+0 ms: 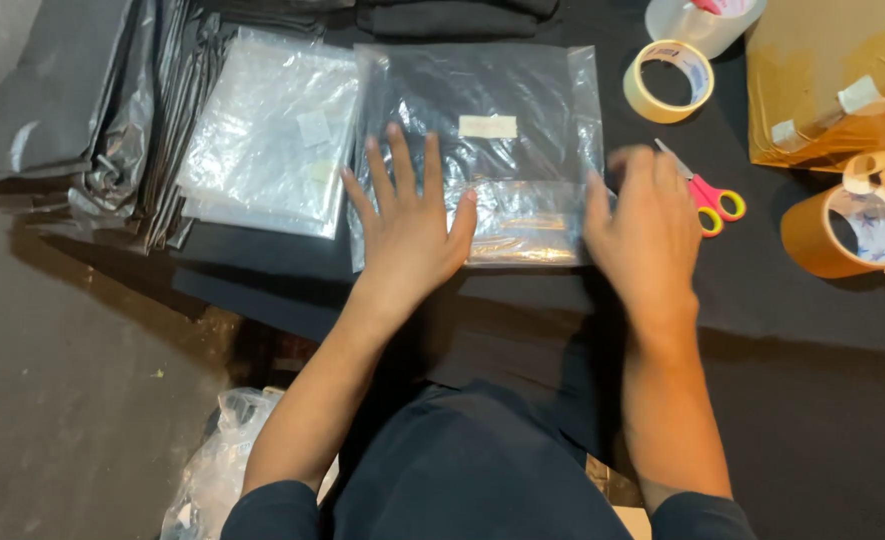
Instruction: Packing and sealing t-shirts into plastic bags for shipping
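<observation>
A clear plastic bag [502,100] with a dark folded garment inside lies flat on the black cloth in front of me. A strip of pale tape [488,126] sits on its upper middle. My left hand [407,225] rests flat on the bag's lower left part, fingers spread. My right hand [642,225] hovers blurred at the bag's right edge, fingers loosely curled, with nothing seen in it.
A stack of empty clear bags [272,135] lies to the left, beside dark folded plastic [112,110]. At right are pink and yellow scissors [710,198], a cream tape roll [667,82], a brown tape roll [842,232] and a brown wrapped parcel [832,75].
</observation>
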